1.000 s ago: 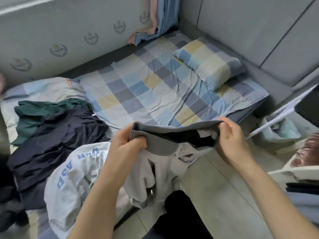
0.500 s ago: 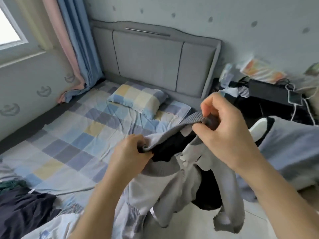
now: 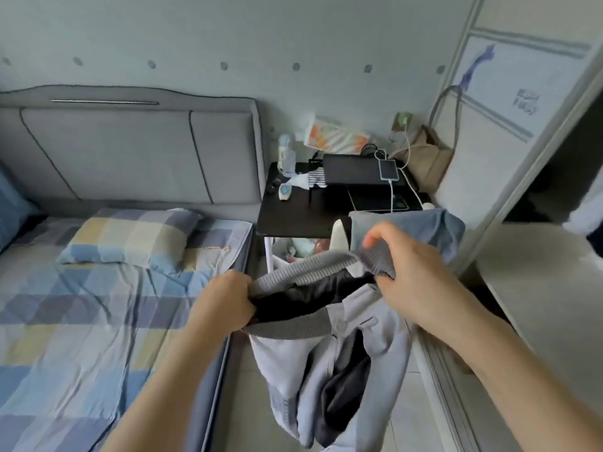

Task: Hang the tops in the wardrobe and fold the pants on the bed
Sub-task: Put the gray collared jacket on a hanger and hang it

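— Where is the garment?
— The pale grey jacket with dark ribbed knit collar and black lining (image 3: 326, 353) hangs in the air over the floor, between the checked blue-and-yellow bed (image 3: 81, 305) and the white sliding wardrobe door (image 3: 509, 132).
— And the hands?
— The left hand (image 3: 222, 303) grips the collar, fingers curled round it; the right hand (image 3: 408, 275) pinches the ribbed band at its other end; a black bedside table (image 3: 293, 207) stands beyond.

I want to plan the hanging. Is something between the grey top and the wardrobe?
Nothing visible blocks it. Both hands, left and right, hold the grey top above the floor; the wardrobe stands open at the right.
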A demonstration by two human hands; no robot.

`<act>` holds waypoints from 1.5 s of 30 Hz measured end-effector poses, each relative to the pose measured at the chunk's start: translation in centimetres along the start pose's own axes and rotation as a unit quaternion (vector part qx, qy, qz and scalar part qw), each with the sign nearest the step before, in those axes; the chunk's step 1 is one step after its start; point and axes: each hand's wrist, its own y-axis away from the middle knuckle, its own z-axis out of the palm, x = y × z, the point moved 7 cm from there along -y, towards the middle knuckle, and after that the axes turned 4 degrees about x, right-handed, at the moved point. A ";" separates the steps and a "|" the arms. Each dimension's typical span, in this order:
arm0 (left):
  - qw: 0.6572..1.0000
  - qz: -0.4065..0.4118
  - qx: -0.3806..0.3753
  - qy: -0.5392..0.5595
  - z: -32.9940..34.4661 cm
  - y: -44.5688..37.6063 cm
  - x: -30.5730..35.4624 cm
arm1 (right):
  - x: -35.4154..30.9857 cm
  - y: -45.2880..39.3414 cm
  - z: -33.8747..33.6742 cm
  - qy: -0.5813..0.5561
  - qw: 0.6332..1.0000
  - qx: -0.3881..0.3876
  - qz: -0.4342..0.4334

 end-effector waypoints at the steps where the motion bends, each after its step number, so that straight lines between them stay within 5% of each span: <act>1: 0.998 0.037 -0.041 0.028 0.7 -0.9 2.9 | 4.8 -0.3 -0.3 0.058 0.996 -0.017 0.066; 4: 0.966 0.092 -0.122 0.208 1.6 -1.8 10.7 | 16.7 0.6 -0.9 0.137 0.969 -0.067 0.194; 6: 0.906 0.082 -0.157 0.384 2.1 -2.3 16.7 | 22.8 1.9 -2.3 0.128 0.958 -0.071 0.245; 9: 0.755 0.076 -0.274 0.591 3.7 -2.1 26.3 | 29.1 4.0 -5.2 0.146 0.941 -0.068 0.296; 14: 0.495 0.096 -0.533 0.679 4.6 0.2 38.8 | 35.2 7.8 -12.0 0.076 0.913 0.025 0.400; 15: 0.485 0.073 -0.534 0.689 4.9 -0.4 40.1 | 35.8 8.4 -13.2 0.023 0.906 0.058 0.418; 20: 0.669 0.043 -0.414 0.616 7.5 -6.0 44.3 | 37.3 9.6 -17.6 -0.292 0.827 0.191 0.442; 24: 0.887 0.236 -0.184 0.351 8.2 -11.3 48.2 | 38.1 8.3 -21.2 -0.430 0.756 0.302 0.389; 26: 0.929 0.324 -0.078 0.161 9.1 -12.9 50.2 | 38.4 6.9 -22.9 -0.472 0.726 0.347 0.360; 30: 0.930 0.362 -0.039 0.057 11.4 -16.6 54.3 | 39.2 3.7 -25.2 -0.512 0.669 0.414 0.343; 32: 0.924 0.305 -0.130 0.191 11.7 -18.3 56.0 | 39.3 2.5 -26.3 -0.492 0.675 0.433 0.340; 33: 0.894 0.255 -0.209 0.304 11.7 -19.3 57.3 | 39.7 1.9 -27.2 -0.459 0.683 0.453 0.343; 35: 0.779 0.120 -0.376 0.488 11.6 -20.5 59.7 | 40.1 0.6 -29.3 -0.402 0.688 0.489 0.356; 38: 0.638 0.034 -0.500 0.585 9.3 -22.4 63.7 | 41.0 -1.9 -32.2 -0.360 0.693 0.515 0.354; 42: 0.565 0.119 -0.604 0.549 4.5 -24.6 67.7 | 42.4 -5.2 -35.1 -0.279 0.691 0.557 0.368; 45: 0.589 0.251 -0.598 0.483 0.4 -26.6 70.1 | 42.2 -7.5 -37.5 -0.078 0.718 0.589 0.363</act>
